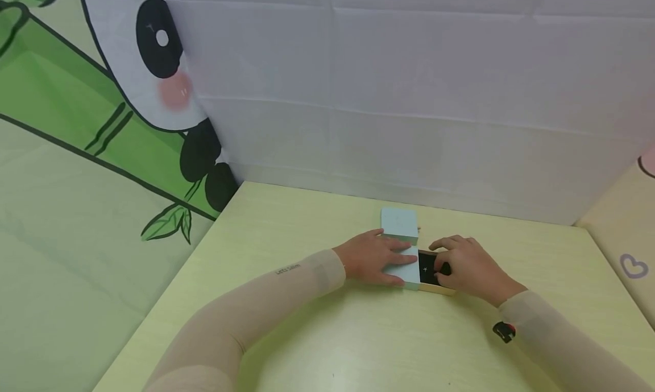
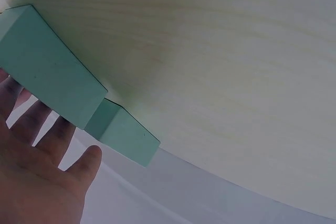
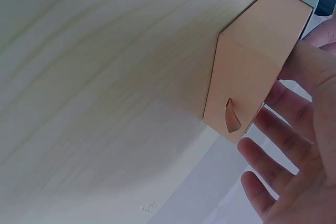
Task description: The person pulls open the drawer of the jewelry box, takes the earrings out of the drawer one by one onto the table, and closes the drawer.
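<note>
Head view has a pale blue box sleeve (image 1: 411,275) on the worktop (image 1: 307,329), with its tan drawer (image 1: 435,289) protruding from the right-hand end. Inside the drawer sits a black insert (image 1: 426,268) bearing a small white star-like mark. The left hand (image 1: 376,258) lies palm down on the sleeve, fingers spread and fairly straight, pressing on its top without wrapping round it.

The right hand (image 1: 469,271) is at the drawer's outer end, its thumb and forefinger bent over the black insert; whether they pinch anything I cannot tell. From the right wrist, the other fingers look loose and apart beside the drawer, and a small tan tab (image 3: 231,116) stands out from the drawer's end face.

A second pale blue box (image 1: 399,222) lies just beyond the sleeve, nearer the white backdrop (image 1: 384,96). On the left hangs a cloth (image 1: 77,210) printed with green bamboo. Long beige sleeves cover both arms, and a black object (image 1: 504,331) sits at the right wrist.
</note>
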`<state>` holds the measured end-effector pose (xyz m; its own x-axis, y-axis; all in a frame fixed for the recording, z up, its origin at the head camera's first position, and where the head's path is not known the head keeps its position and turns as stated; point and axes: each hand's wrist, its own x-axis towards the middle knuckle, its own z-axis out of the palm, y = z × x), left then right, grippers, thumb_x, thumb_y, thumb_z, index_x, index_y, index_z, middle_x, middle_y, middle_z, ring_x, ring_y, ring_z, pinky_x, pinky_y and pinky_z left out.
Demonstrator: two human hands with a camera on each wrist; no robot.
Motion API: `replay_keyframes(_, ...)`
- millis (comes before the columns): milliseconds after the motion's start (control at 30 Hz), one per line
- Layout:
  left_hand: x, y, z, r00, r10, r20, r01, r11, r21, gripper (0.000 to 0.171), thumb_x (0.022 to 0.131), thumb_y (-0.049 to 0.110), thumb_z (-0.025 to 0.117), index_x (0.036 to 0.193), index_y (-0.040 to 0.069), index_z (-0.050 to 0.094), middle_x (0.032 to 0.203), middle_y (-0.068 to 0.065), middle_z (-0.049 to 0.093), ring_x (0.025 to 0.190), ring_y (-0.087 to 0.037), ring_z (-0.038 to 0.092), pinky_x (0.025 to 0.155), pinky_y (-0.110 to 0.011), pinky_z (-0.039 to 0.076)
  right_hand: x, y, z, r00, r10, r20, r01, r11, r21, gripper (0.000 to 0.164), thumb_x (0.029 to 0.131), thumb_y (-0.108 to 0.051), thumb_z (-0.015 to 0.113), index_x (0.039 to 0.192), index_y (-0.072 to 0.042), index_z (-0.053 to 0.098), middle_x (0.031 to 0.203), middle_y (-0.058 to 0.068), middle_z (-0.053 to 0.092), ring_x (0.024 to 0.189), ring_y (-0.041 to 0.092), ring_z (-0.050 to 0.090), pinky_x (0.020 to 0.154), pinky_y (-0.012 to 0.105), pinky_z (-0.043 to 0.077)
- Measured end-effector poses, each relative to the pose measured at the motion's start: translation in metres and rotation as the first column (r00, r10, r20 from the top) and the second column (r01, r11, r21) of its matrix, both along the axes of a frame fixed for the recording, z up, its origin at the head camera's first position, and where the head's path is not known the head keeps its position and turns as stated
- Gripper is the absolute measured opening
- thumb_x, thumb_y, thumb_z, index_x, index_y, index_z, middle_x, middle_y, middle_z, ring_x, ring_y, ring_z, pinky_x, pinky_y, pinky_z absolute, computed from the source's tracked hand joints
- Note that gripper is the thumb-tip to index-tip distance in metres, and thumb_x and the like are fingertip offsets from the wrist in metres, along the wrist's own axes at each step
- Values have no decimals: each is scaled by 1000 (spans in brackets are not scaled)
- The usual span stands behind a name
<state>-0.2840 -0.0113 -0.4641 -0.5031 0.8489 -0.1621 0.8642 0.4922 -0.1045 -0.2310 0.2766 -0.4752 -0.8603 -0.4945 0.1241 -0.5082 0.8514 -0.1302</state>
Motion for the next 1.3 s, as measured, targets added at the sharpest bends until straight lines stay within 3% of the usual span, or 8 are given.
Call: replay_keyframes(1300, -4, 4, 0, 1000, 13, 1, -13, 1000, 5, 71, 118, 74, 54, 182, 46, 44, 191, 10, 46, 176, -8, 48, 150, -53, 36, -9, 1, 3, 1000, -5, 11, 5, 1000, 5, 30, 91, -14, 88, 73, -30, 70, 144, 11, 82, 140, 44, 72, 115, 72, 57)
